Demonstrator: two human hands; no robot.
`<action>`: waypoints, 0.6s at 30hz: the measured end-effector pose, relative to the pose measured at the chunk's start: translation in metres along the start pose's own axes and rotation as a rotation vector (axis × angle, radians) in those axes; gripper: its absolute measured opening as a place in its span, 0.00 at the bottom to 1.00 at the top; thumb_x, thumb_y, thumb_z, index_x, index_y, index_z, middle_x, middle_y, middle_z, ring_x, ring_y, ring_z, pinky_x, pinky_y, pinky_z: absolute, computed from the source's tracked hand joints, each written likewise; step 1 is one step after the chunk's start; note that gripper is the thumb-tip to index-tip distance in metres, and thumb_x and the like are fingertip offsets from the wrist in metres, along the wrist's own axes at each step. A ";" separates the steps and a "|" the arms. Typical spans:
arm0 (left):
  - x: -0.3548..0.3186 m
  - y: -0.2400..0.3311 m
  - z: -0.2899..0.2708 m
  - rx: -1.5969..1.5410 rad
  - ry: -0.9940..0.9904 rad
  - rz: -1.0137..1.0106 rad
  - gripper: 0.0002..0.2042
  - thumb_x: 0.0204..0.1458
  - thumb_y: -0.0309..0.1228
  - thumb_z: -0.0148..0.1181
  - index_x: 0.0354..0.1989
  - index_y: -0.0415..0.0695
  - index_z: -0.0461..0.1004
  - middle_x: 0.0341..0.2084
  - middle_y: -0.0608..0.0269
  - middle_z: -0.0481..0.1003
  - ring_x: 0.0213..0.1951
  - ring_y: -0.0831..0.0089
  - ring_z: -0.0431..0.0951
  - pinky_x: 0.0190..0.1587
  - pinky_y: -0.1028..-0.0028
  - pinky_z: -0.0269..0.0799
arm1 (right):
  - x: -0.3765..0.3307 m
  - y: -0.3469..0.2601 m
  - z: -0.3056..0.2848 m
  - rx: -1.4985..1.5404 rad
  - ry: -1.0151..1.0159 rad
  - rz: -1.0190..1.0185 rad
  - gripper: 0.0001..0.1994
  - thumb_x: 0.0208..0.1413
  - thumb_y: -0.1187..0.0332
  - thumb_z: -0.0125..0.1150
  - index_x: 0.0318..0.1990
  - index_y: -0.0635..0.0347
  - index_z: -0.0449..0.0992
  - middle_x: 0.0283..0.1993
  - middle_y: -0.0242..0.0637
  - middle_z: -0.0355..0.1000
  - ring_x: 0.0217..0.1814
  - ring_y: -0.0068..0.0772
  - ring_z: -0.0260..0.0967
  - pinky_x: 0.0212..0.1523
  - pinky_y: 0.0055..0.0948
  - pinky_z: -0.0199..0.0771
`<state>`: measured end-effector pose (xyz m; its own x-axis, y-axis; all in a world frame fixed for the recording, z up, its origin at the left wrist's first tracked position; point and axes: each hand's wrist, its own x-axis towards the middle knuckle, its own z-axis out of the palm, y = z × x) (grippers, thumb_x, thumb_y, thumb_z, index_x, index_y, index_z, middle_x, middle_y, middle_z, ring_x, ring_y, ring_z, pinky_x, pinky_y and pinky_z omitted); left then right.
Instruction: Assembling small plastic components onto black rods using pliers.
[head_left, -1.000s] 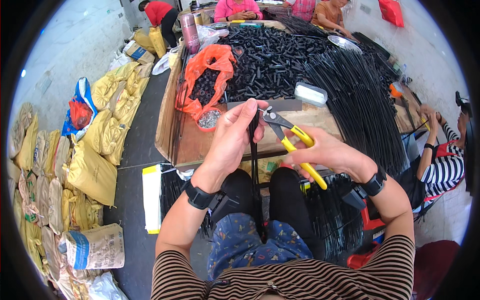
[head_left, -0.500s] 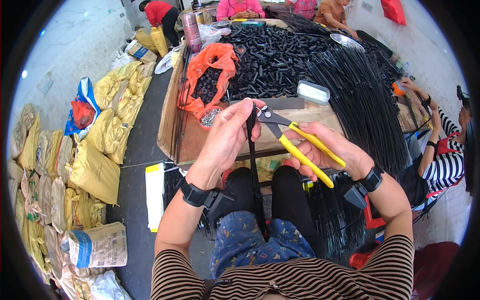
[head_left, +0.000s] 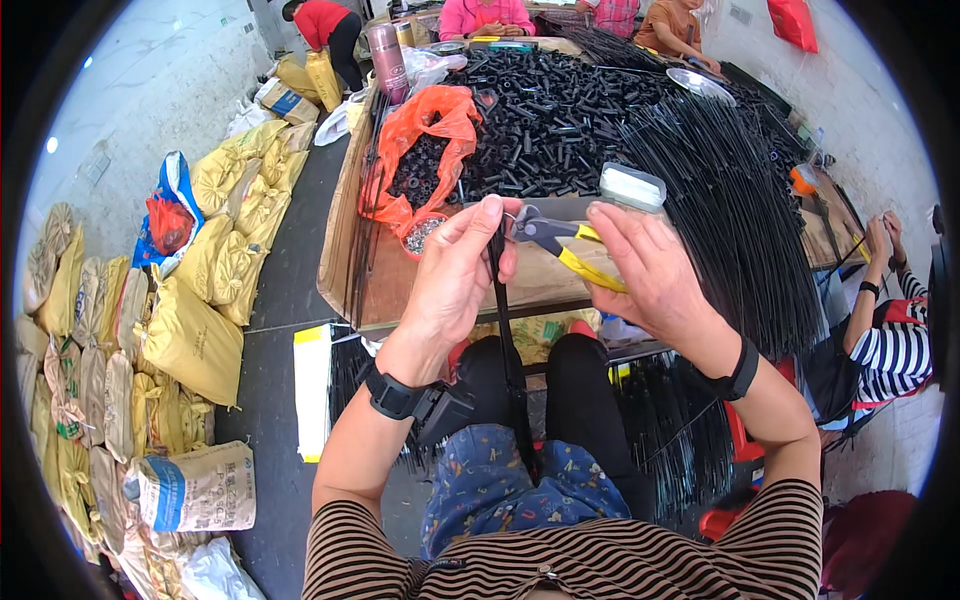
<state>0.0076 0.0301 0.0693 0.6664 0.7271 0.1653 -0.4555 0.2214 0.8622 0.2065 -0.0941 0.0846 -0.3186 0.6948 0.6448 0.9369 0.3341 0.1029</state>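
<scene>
A bundle of long, thin black strips [head_left: 505, 330] hangs down from my left hand [head_left: 445, 270], pinched near its upper end between thumb and fingers. In my right hand [head_left: 655, 265] is a pair of yellow-handled pliers [head_left: 545, 231], with the palm and fingers over the handles. The plier jaws point left and meet the top of the strips beside my left fingertips. Whether they grip anything there is too small to tell. Beyond my hands, a small dish of metal bits [head_left: 422, 235] stands at the table's near side, next to an orange plastic bag [head_left: 405, 125].
On the wooden table [head_left: 345, 265] lie a heap of short black tubes [head_left: 540, 120], a sheaf of long black rods [head_left: 740, 220] and a clear box [head_left: 633, 187]. A pink flask [head_left: 388, 65] stands far left. Yellow sacks [head_left: 195, 325] are stacked left. Co-workers sit around.
My right hand has turned over, palm now down on the plier handles, which have swung up and closer together. My left hand keeps its place with the strips.
</scene>
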 end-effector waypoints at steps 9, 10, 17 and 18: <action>0.005 -0.003 -0.007 -0.025 -0.042 0.025 0.17 0.63 0.42 0.51 0.44 0.38 0.74 0.29 0.68 0.73 0.24 0.81 0.68 0.28 0.79 0.63 | -0.002 0.000 -0.007 0.880 -0.286 0.494 0.28 0.51 0.73 0.61 0.62 0.64 0.62 0.41 0.45 0.73 0.35 0.38 0.74 0.34 0.32 0.75; 0.006 -0.003 -0.007 -0.027 -0.057 0.033 0.17 0.63 0.42 0.51 0.44 0.38 0.74 0.29 0.68 0.72 0.24 0.81 0.68 0.28 0.79 0.63 | -0.002 -0.002 -0.010 1.214 -0.363 0.781 0.28 0.53 0.71 0.60 0.63 0.62 0.62 0.36 0.42 0.73 0.30 0.35 0.74 0.30 0.29 0.74; 0.005 -0.004 -0.004 -0.021 0.014 0.008 0.16 0.63 0.41 0.51 0.43 0.38 0.75 0.27 0.68 0.72 0.23 0.81 0.68 0.27 0.79 0.63 | -0.004 -0.021 -0.007 1.224 -0.452 0.834 0.32 0.50 0.70 0.65 0.64 0.62 0.60 0.32 0.34 0.72 0.22 0.24 0.72 0.24 0.24 0.73; 0.004 -0.004 -0.003 -0.010 0.023 0.021 0.16 0.63 0.41 0.51 0.43 0.38 0.75 0.26 0.68 0.72 0.23 0.81 0.68 0.27 0.79 0.63 | -0.005 -0.020 -0.007 1.119 -0.357 0.761 0.33 0.49 0.70 0.65 0.63 0.63 0.61 0.34 0.35 0.72 0.22 0.24 0.72 0.24 0.24 0.73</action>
<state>0.0105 0.0344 0.0649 0.6432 0.7462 0.1720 -0.4750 0.2125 0.8539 0.1899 -0.1089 0.0845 0.0321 0.9992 0.0255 0.3379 0.0131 -0.9411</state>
